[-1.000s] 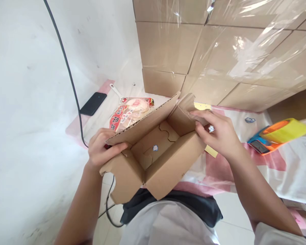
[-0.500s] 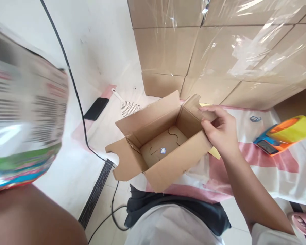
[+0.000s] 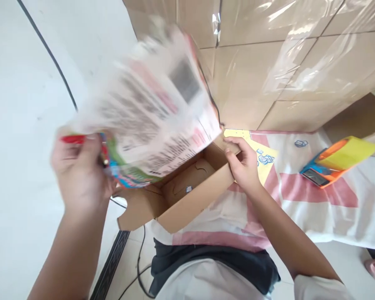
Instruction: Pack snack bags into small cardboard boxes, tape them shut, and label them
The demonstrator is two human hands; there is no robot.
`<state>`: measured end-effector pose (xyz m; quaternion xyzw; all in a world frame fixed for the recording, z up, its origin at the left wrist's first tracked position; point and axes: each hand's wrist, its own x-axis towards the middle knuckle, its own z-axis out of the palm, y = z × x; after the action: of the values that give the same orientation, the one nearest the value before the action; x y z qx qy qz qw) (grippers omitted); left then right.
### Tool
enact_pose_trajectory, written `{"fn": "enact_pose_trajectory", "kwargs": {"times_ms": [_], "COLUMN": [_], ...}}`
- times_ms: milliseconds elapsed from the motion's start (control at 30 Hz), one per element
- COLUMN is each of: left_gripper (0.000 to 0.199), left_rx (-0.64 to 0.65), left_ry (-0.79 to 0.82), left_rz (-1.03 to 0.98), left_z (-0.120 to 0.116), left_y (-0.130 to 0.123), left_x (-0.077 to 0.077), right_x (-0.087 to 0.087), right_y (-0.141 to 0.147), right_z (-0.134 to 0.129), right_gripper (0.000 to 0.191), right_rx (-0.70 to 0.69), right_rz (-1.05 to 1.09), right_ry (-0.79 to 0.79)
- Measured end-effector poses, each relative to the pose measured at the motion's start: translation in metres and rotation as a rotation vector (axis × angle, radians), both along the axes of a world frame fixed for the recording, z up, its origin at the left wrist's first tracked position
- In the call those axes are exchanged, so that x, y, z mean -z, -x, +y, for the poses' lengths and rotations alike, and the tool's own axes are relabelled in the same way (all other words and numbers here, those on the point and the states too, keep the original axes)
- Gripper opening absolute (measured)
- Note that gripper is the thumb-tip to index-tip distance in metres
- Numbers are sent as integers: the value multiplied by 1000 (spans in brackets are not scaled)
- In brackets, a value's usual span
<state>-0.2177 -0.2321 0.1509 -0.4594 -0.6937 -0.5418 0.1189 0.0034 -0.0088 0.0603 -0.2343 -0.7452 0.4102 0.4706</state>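
My left hand (image 3: 81,175) grips the gathered end of a printed plastic bag (image 3: 156,112), blurred by motion. The bag is tilted over an open cardboard box (image 3: 196,198) and covers its far side. Thumb and fingers of my right hand (image 3: 242,160) pinch the box's right end at a flap. Inside, on the box's brown bottom, is a small blue and white sticker (image 3: 188,189). What the bag contains cannot be seen.
Taped cardboard boxes (image 3: 250,75) are stacked at the back. On the pink and white cloth (image 3: 315,191) lie a yellow sheet with stickers (image 3: 265,160) and a blue and orange tape dispenser (image 3: 325,166). A black cable (image 3: 46,50) runs along the left wall.
My left hand has brought the bag from the far left across to above the box. My right hand still holds the box, which appears slightly further left in view.
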Motion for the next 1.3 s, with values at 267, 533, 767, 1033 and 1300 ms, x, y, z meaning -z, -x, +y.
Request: {"fn": "enact_pose_trajectory", "kwargs": {"times_ms": [267, 533, 767, 1033, 1300], "left_gripper": [11, 25, 31, 69, 70], "left_rx": [48, 77, 135, 396, 414], "left_ry": [335, 724, 729, 893, 1010], "left_rz": [92, 430, 839, 612, 523], "left_z": [2, -12, -17, 3, 19], "left_y": [4, -6, -8, -61, -66], "left_x": [6, 8, 2, 8, 16], "right_x": [-1, -1, -1, 3, -5], "right_y": [-3, -3, -6, -9, -14], "right_z": [0, -6, -6, -12, -3], "right_gripper": [25, 26, 25, 74, 30], "right_rx": [38, 68, 81, -5, -360], "right_rz": [8, 5, 2, 85, 11], "right_ry": [37, 22, -8, -39, -317]}}
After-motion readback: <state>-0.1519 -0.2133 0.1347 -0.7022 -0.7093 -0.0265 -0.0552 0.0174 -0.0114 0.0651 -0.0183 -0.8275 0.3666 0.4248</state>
